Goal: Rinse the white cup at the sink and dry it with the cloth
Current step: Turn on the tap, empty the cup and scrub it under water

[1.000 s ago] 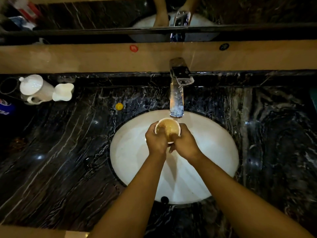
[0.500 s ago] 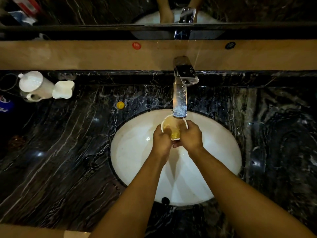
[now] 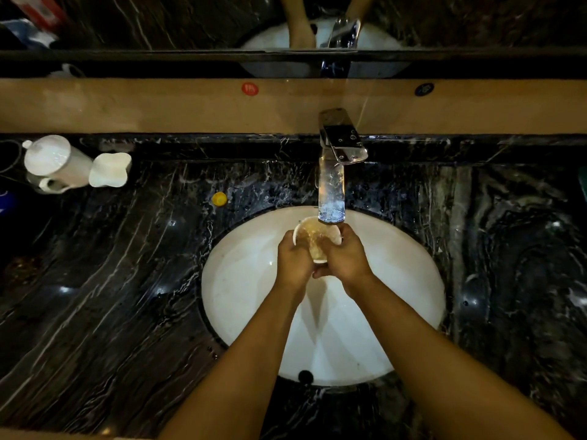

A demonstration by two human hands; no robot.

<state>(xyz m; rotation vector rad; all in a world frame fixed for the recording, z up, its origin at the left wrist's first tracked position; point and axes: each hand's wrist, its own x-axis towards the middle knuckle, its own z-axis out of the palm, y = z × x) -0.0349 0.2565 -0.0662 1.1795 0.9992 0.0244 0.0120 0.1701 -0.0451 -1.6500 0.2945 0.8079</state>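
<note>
The white cup (image 3: pixel 313 238) is held over the far part of the white oval sink (image 3: pixel 247 290), right under the chrome tap's spout (image 3: pixel 332 198). Its mouth faces up and brownish water swirls inside. My left hand (image 3: pixel 293 262) wraps the cup's left side. My right hand (image 3: pixel 344 257) grips its right side, with fingers over the rim. Water runs from the tap into the cup. No cloth is in view.
A black marble counter (image 3: pixel 111 281) surrounds the sink. A white lidded pot (image 3: pixel 57 161) and a white wavy dish (image 3: pixel 109 169) stand at the back left, a small yellow cap (image 3: pixel 219 198) lies nearer the sink. A mirror (image 3: pixel 190 20) runs along the back.
Both hands have carried the cup away from me, from the middle of the basin to right under the spout. Water now splashes inside it.
</note>
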